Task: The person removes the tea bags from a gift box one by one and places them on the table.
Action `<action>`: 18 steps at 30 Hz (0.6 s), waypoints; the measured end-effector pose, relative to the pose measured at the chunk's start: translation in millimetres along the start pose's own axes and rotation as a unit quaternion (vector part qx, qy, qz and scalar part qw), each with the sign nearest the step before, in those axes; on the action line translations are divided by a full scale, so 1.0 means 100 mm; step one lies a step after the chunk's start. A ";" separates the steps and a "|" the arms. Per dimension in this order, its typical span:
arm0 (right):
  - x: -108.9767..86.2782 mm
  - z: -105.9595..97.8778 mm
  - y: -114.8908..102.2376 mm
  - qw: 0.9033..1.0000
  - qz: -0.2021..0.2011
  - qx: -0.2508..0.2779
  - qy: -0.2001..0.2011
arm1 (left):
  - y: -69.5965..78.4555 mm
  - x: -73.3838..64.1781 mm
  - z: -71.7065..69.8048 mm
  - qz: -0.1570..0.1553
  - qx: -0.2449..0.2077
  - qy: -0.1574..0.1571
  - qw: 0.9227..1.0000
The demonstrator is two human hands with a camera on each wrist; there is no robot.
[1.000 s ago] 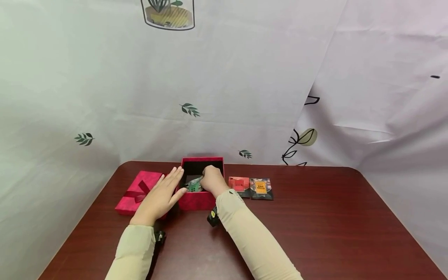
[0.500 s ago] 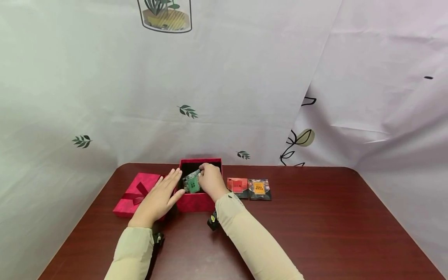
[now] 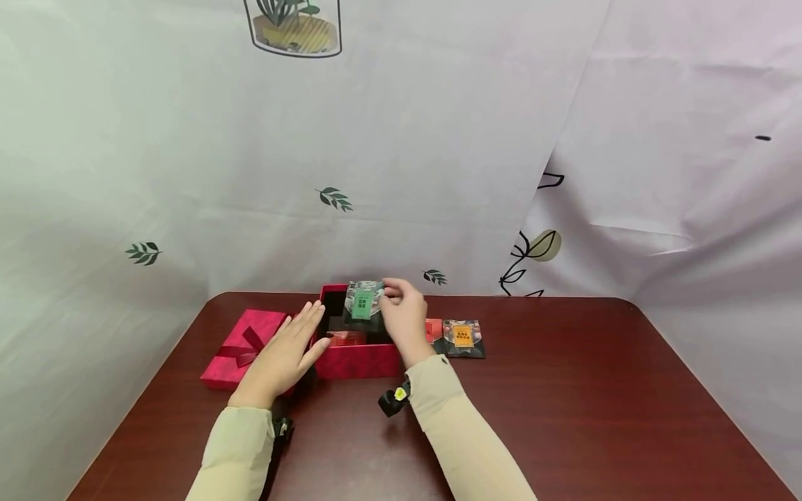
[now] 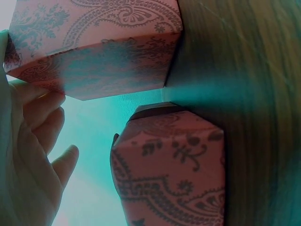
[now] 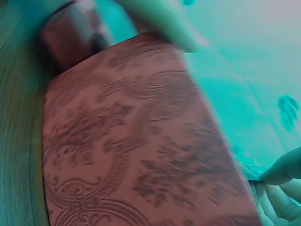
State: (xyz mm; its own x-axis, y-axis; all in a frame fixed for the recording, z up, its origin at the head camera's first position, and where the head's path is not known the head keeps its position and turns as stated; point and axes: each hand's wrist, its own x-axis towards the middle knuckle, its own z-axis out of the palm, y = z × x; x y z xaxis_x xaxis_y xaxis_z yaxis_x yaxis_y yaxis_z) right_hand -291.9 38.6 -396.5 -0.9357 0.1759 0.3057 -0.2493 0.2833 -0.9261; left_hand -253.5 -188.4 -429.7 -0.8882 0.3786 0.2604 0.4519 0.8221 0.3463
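I can see the right hand (image 3: 406,316) pinching a flat, square, dark packet with a green label (image 3: 363,305) by its edge, right at the mouth of a red patterned box (image 3: 357,362). Left hand (image 3: 282,353)'s fingers are pretty straight, thumb out, along the box's left side.

We are looking into a cloth-screened space resembling a staged set; whether it is forming part of a home or an office, we are not managing to tell. Creased white cloth (image 3: 438,139), printed with green leaves (image 3: 335,200) and a plant jar (image 3: 294,31), is hanging behind and beside a reddish-brown, wood-grained bench (image 3: 595,396).
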 end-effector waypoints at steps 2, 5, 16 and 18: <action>0.00 -0.09 0.01 0.999 0.017 0.040 0.017 | 0.00 -0.01 0.00 -0.002 0.000 0.001 1.000; -0.01 -0.25 0.02 0.995 0.031 0.090 0.027 | -0.01 -0.01 0.01 0.000 -0.001 0.005 1.000; 0.02 -1.02 0.12 0.985 0.062 0.135 0.085 | -0.03 -0.01 0.05 0.006 0.001 0.010 1.000; 0.05 -1.17 0.16 0.984 0.065 0.133 0.096 | -0.03 -0.01 0.05 0.006 -0.001 0.015 1.000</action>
State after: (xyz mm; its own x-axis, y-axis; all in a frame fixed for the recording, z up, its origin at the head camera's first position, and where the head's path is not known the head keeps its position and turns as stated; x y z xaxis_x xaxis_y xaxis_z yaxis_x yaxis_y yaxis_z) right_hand -271.0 154.5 -383.8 -0.9056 0.3772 0.1936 -0.2116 -0.0064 -0.9773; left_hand -254.6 -189.5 -435.4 -0.8796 0.3759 0.2914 0.4631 0.8166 0.3446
